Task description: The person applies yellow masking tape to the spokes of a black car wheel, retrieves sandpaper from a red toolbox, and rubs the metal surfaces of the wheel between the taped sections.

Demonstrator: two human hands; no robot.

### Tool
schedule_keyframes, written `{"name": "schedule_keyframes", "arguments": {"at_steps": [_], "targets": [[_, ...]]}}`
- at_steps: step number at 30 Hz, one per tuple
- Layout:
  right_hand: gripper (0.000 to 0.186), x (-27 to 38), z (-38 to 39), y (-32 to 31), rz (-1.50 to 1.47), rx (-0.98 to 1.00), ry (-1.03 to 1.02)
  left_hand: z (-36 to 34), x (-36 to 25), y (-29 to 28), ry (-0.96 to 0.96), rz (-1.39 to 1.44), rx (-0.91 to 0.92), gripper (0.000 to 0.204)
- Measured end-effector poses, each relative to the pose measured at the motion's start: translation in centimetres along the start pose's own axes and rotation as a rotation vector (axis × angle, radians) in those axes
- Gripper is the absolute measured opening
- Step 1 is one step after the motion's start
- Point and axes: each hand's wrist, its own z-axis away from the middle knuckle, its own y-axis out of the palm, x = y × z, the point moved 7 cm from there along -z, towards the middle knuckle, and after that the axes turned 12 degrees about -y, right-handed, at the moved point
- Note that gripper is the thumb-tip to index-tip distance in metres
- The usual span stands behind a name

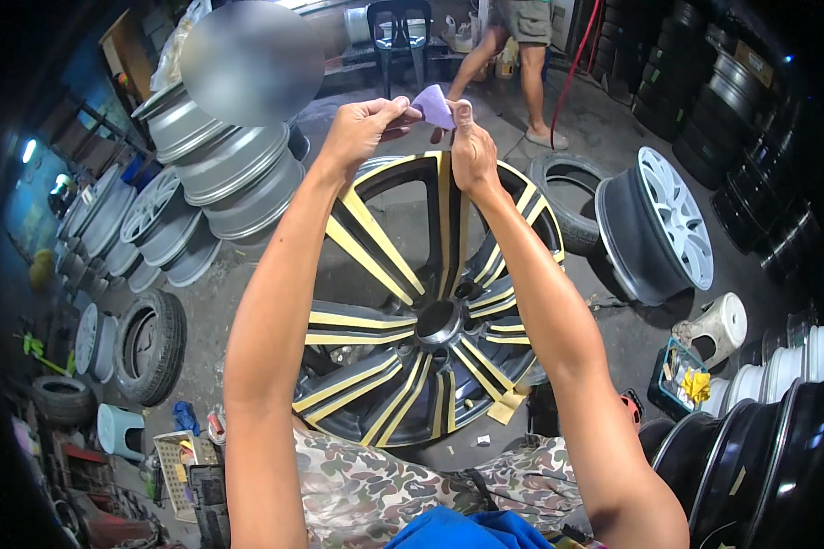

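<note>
Taking our view as a clock face and working from its left edge, we find a pale blue stool (119, 430) at eight o'clock, an upright tyre (171, 348) at about half past eight, and a cream basket (172, 476) between seven and eight. A stack of silver wheels (224, 169) stands at ten. Our left hand (371, 133) is raised between eleven and twelve, its thumb and fingertips pinching the left end of a small purple sheet (433, 107). That sheet is just past twelve, bent and held up in front of us. At the middle, below our hands in view, lies a black spoked wheel (439, 322) with yellow strips along its spokes and rim. Our right hand (474, 151), near one o'clock, has its thumb and a finger closed on the sheet's right edge; we cannot make out all its other fingers. A yellow square (502, 410) lies by the rim at five. Farther off at one stand a co-worker's bare legs (533, 87); a tyre lying flat (578, 240) is at two, and a tilted silver wheel (675, 220) at half past two. Between three and four we see a teal basket (672, 395) and a tipped white stool (726, 322), and at four, a row of dark wheels (732, 467).
</note>
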Motion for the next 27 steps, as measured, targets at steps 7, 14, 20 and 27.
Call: {"name": "schedule_keyframes", "arguments": {"at_steps": [7, 14, 20, 27], "targets": [[0.047, -0.1, -0.2, 0.4, -0.042, -0.027, -0.043, 0.0, 1.3, -0.2, -0.021, -0.183, 0.015, 0.034], [0.025, -3.7, 0.7, -7.5, -0.511, -0.254, -0.015, 0.6, 1.6, 3.6, 0.065, -0.907, 0.066, 0.066], [0.026, -8.9, 18.9, -17.5, -0.573, -0.284, 0.254, 1.3, 2.4, 3.4, -0.176, -0.956, 0.245, 0.066], [0.026, -12.3, 46.1, -19.6, -0.423, -0.389, 0.997, 0.2, 3.9, 2.3, -0.208, -0.803, 0.373, 0.055]]}}
